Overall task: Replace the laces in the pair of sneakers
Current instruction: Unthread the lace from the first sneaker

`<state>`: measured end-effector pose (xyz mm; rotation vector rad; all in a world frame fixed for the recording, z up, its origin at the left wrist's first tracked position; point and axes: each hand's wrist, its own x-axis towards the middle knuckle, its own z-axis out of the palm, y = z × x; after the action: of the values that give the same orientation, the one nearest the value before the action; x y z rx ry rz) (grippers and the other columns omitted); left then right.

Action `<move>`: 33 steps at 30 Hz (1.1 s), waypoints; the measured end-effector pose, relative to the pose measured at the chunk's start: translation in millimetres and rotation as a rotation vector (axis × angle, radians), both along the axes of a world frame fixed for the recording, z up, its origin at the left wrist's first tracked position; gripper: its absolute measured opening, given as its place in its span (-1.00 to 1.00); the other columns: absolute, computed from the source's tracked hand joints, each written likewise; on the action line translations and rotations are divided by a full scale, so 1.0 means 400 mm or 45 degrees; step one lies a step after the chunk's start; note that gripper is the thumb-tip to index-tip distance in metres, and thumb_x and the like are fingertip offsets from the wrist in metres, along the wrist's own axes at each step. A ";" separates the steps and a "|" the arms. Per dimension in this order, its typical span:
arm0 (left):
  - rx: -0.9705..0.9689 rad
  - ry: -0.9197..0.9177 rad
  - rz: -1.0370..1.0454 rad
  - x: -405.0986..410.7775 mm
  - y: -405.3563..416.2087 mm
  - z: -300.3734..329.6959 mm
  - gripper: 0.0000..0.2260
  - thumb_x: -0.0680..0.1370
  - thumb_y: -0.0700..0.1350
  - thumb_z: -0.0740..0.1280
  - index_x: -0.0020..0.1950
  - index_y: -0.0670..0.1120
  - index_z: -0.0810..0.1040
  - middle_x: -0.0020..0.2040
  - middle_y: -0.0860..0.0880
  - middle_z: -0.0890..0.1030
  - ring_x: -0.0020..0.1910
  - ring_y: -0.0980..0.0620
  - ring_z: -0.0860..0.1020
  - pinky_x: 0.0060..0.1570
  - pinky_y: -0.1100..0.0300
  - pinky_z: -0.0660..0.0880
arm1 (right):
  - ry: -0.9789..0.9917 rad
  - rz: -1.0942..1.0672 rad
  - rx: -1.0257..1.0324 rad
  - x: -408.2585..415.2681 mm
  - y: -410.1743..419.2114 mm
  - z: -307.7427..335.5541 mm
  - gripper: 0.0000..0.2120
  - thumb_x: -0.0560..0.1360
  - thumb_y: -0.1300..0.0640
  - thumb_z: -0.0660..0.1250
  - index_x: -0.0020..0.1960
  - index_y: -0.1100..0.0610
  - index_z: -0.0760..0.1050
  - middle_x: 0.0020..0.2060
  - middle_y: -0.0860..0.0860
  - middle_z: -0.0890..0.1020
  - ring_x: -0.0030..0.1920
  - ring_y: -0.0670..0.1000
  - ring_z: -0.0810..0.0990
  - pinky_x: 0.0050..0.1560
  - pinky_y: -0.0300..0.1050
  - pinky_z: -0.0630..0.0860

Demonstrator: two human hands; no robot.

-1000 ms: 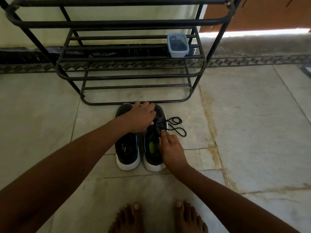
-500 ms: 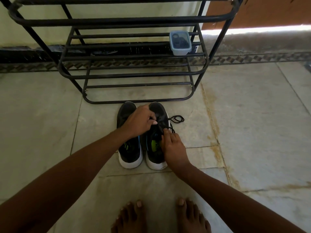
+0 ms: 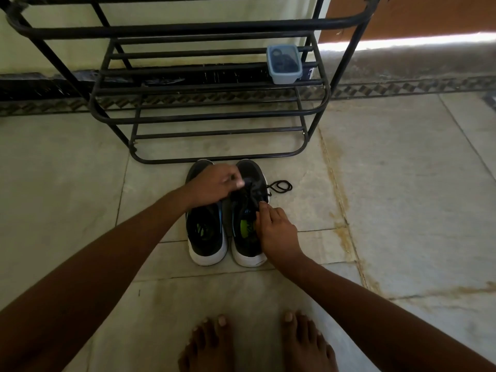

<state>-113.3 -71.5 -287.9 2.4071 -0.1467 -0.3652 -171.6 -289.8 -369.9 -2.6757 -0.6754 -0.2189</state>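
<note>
Two black sneakers with white soles stand side by side on the floor, heels toward me: the left sneaker [image 3: 205, 234] and the right sneaker [image 3: 248, 224]. My left hand [image 3: 214, 186] lies across both shoes near the toes, fingers curled and pinching the black lace [image 3: 280, 187] at the right shoe's eyelets. My right hand [image 3: 276, 229] rests on the right sneaker's outer side, fingertips pinching at its lacing. A loop of the lace trails onto the floor right of the shoe.
A black metal shoe rack [image 3: 212, 114] stands just beyond the shoes, with a small lidded plastic box [image 3: 284, 64] on a shelf. My bare feet [image 3: 257, 345] are on the tiled floor [image 3: 402, 197] near the bottom edge.
My left hand has curled from lying flat over the toes to pinching the lace. The lace loop on the floor has grown shorter, drawn toward the shoe.
</note>
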 end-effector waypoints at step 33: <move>0.506 -0.083 -0.121 -0.013 -0.048 0.024 -0.73 0.54 -0.04 0.45 0.24 0.04 0.60 0.08 0.02 0.57 0.16 0.02 0.44 0.16 -0.01 0.49 | -0.090 0.007 -0.059 -0.001 0.001 0.004 -0.61 0.65 0.06 0.14 0.27 0.30 0.53 0.02 0.18 0.70 -0.16 0.13 0.68 -0.46 -0.08 0.57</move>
<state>-118.5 -90.8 -278.2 2.8132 -0.2373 -0.3886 -171.9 -289.5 -368.1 -2.7211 -0.7173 -0.3008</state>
